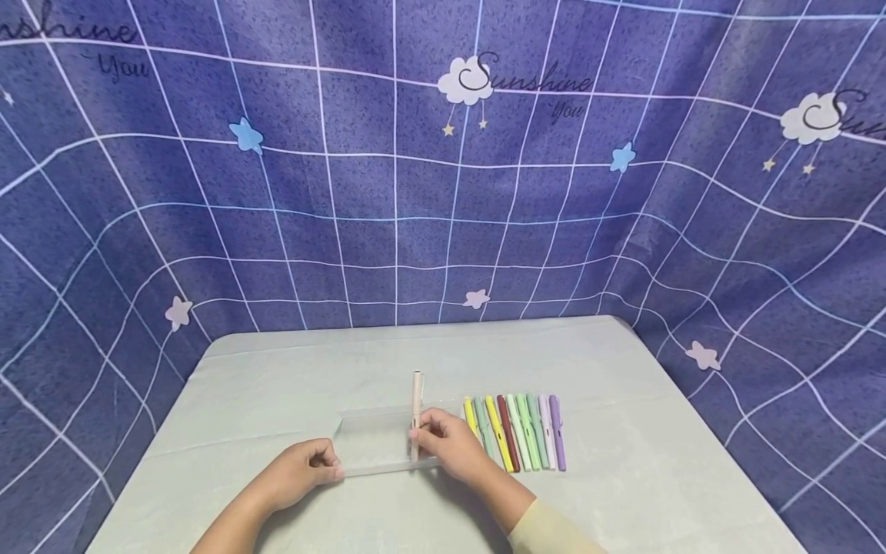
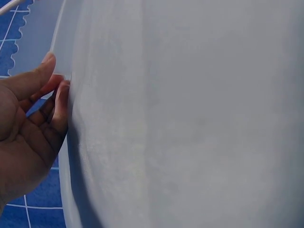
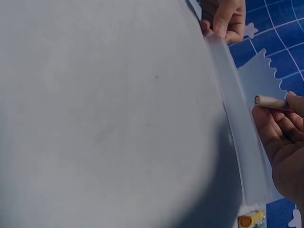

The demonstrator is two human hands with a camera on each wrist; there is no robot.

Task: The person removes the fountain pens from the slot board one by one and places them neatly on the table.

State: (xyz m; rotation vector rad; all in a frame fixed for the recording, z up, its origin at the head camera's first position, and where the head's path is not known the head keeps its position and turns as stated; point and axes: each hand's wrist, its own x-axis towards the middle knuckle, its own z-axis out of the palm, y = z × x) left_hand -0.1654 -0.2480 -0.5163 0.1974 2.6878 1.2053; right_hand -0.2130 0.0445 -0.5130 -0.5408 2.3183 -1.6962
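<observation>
A translucent plastic tray (image 1: 374, 442) with a wavy, notched edge lies on the table. Its near left corner is pinched between the thumb and fingers of my left hand (image 1: 299, 473), also visible in the left wrist view (image 2: 33, 114). My right hand (image 1: 453, 445) pinches a pale pink pen (image 1: 417, 392) over the right part of the tray, the pen's length pointing away from me. In the right wrist view, one end of the pen (image 3: 271, 102) shows beside the tray's long front wall (image 3: 237, 114).
Just right of the tray, several capped pens (image 1: 521, 431) lie side by side in yellow, green, dark red, lilac and purple. They rest on a pale cloth-covered table (image 1: 332, 365). Blue gridded curtains (image 1: 360, 185) with stars and clouds stand behind and at both sides.
</observation>
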